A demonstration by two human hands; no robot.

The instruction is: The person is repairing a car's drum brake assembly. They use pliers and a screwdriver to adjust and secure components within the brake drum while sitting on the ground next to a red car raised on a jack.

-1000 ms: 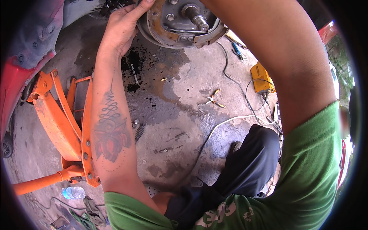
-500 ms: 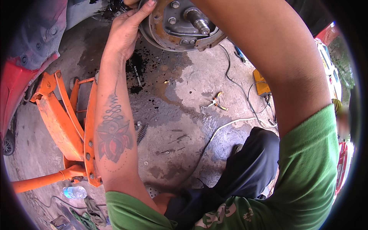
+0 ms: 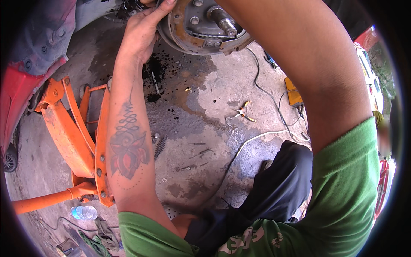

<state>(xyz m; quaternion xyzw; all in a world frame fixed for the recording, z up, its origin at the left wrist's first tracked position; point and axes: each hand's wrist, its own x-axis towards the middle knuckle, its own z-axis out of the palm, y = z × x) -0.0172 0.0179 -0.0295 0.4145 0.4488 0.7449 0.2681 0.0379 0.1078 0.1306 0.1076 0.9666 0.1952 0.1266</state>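
Note:
At the top of the view is a drum brake assembly with a rusty brake shoe [image 3: 177, 25], a coil spring [image 3: 212, 36] and a bare spindle [image 3: 222, 21]. Its round grey backing plate [image 3: 166, 39] forms the outer edge. My left hand [image 3: 143, 28] grips that plate's left edge, with the thumb along the rim. The other left fingers are mostly hidden behind it. My right arm [image 3: 317, 55] reaches up across the right side of the brake, and its hand lies beyond the top edge of the picture.
An orange jack [image 3: 68, 132] stands left, under a red car body [image 3: 17, 85]. Pliers [image 3: 242, 112], a spring [image 3: 160, 147], loose parts and cables [image 3: 257, 137] lie on the oil-stained concrete. A yellow box [image 3: 293, 92] sits right; a plastic bottle [image 3: 84, 213] lies lower left.
The whole view has shifted slightly. My left hand keeps its place at the backing plate's edge, and the arms hold nearly the same pose.

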